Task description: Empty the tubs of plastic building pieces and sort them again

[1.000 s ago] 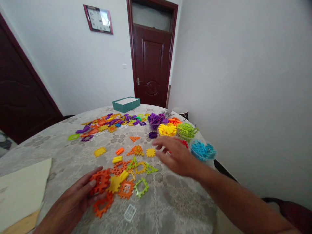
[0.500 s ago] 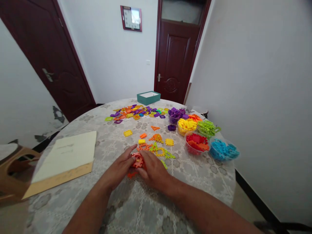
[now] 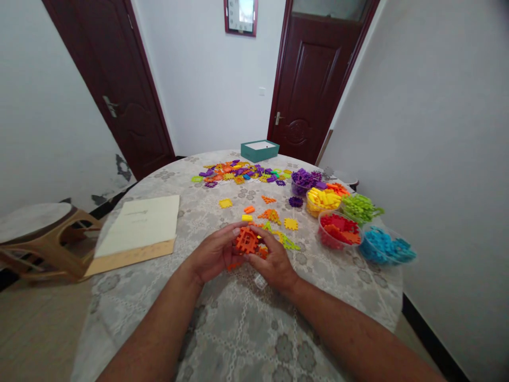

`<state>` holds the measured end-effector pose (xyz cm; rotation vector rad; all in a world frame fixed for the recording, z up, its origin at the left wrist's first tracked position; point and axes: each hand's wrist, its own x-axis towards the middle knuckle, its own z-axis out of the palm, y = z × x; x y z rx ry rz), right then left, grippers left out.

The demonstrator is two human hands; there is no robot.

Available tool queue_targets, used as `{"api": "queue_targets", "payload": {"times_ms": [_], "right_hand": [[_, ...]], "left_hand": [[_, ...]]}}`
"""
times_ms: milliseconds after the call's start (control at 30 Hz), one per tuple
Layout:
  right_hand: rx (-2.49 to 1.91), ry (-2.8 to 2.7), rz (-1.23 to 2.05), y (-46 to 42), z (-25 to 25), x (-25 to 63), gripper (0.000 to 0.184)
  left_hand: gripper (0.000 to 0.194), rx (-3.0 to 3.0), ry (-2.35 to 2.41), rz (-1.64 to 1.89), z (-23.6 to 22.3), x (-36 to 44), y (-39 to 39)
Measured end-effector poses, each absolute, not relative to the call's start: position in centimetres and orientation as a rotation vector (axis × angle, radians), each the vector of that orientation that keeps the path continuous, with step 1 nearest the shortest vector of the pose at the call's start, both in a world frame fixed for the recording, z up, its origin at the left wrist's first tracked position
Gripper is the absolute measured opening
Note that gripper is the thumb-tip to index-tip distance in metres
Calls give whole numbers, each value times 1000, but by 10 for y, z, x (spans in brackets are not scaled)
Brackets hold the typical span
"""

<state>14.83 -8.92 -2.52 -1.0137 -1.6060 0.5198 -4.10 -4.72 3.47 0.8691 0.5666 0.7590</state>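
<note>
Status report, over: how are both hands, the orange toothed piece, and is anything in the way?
Left hand, right hand: both gripping. Orange toothed piece: between them, face visible. Close by: lime-green piece, beyond right hand.

Facing you, a clock [image 3: 240, 17] hangs between two dark red doors [image 3: 318, 87]; at your left stands a stool [image 3: 37, 220].

Two dark red doors [image 3: 314, 85] interrupt pale walls [image 3: 207, 69]
</note>
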Motion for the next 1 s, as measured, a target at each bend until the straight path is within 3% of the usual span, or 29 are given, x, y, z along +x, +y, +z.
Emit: {"api": "queue_targets", "payload": {"times_ms": [533,700,1000], "right_hand": [[-942,-1634,727,-97,-2,149,69],[-982,-1654,697,-96,1,153,60],[-1025,-1756,572,-89,0,159,67]], "left_hand": [[43,841,438,704,38,-36,-52],[47,842,526,680,36,-34,-51],[54,884,606,676,35,-31,-45]]}}
